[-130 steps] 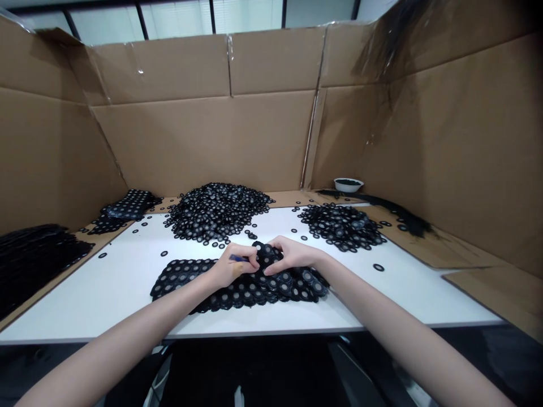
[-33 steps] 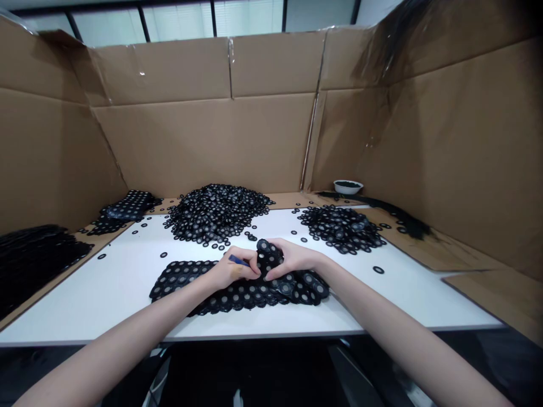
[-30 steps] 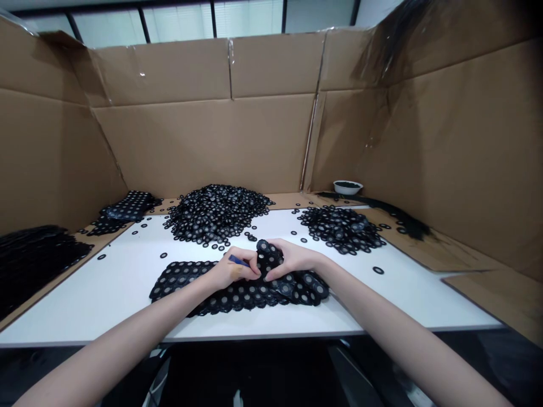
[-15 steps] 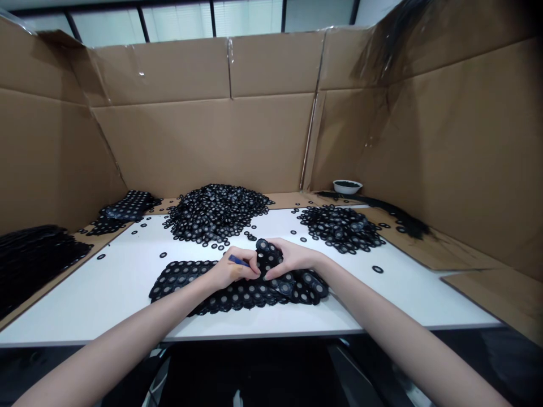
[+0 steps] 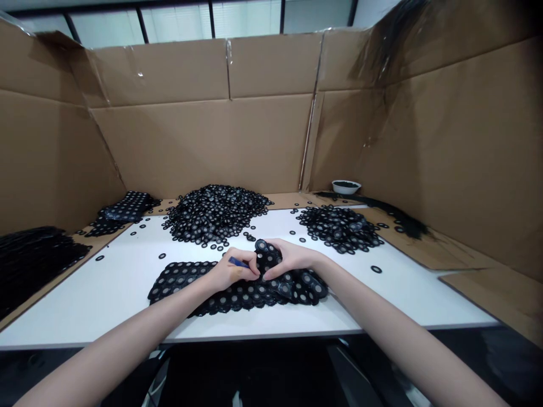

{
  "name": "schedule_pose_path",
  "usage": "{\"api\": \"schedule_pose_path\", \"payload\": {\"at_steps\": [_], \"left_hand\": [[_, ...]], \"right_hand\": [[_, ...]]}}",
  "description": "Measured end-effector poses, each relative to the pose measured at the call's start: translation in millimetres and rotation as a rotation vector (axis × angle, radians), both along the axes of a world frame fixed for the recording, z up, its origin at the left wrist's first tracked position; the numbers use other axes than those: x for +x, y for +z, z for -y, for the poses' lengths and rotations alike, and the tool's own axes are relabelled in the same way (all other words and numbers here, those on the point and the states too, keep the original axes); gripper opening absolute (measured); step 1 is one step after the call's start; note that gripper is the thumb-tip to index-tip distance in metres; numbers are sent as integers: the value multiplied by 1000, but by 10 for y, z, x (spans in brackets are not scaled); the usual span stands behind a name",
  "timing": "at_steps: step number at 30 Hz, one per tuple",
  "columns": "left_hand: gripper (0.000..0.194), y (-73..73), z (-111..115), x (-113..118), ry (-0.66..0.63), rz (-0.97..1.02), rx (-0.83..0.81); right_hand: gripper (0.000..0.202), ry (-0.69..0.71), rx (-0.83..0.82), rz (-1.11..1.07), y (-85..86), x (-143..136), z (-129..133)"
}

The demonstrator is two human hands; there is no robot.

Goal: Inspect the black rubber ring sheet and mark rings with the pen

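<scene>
A black sheet of joined rings lies on the white tabletop, its middle part gathered and raised. My left hand is closed in a pinch around a slim tool with a blue handle; the tool's working end is hidden by my fingers and the sheet. My right hand curls its thumb and fingers around the raised fold of the sheet, close beside my left fingertips. Part of the sheet to the right is folded over and looks bunched.
A large heap of loose black rings stands behind my hands, a smaller ring pile at right. Black strands and a white bowl lie farther back. Dark stacked material is at left. Cardboard walls surround the table.
</scene>
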State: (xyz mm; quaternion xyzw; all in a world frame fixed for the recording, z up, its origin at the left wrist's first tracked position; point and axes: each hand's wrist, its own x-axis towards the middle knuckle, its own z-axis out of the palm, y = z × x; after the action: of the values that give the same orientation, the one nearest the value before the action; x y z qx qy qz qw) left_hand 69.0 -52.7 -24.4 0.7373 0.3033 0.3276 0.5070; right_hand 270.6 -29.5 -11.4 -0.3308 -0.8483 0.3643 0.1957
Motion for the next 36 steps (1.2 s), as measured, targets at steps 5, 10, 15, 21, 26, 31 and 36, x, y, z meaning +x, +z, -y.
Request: {"api": "schedule_pose_path", "payload": {"at_steps": [5,10,15,21,26,31,36], "left_hand": [[7,-20,-14,-5,-9,8,25],[7,-17,-10,-7,-5,8,-30],[7,-16,-16,-9,-8,-3,-55],[9,-22,-34,-14,-12,-27,-91],[9,-29,-42,-20,-17,-26,-95],[8,-35,-41,-13,-21,-14,-94],[6,-19,-26,10,-15,24,-109]], "right_hand": [[53,-8,7,9,8,1,10],[54,3,11,2,12,7,13],[54,20,1,-5,10,7,13],[53,32,-8,-19,-13,4,2],[54,36,-12,-17,2,3,4],[53,24,-6,-9,18,-5,13],[50,23,-7,-17,11,-10,10]]}}
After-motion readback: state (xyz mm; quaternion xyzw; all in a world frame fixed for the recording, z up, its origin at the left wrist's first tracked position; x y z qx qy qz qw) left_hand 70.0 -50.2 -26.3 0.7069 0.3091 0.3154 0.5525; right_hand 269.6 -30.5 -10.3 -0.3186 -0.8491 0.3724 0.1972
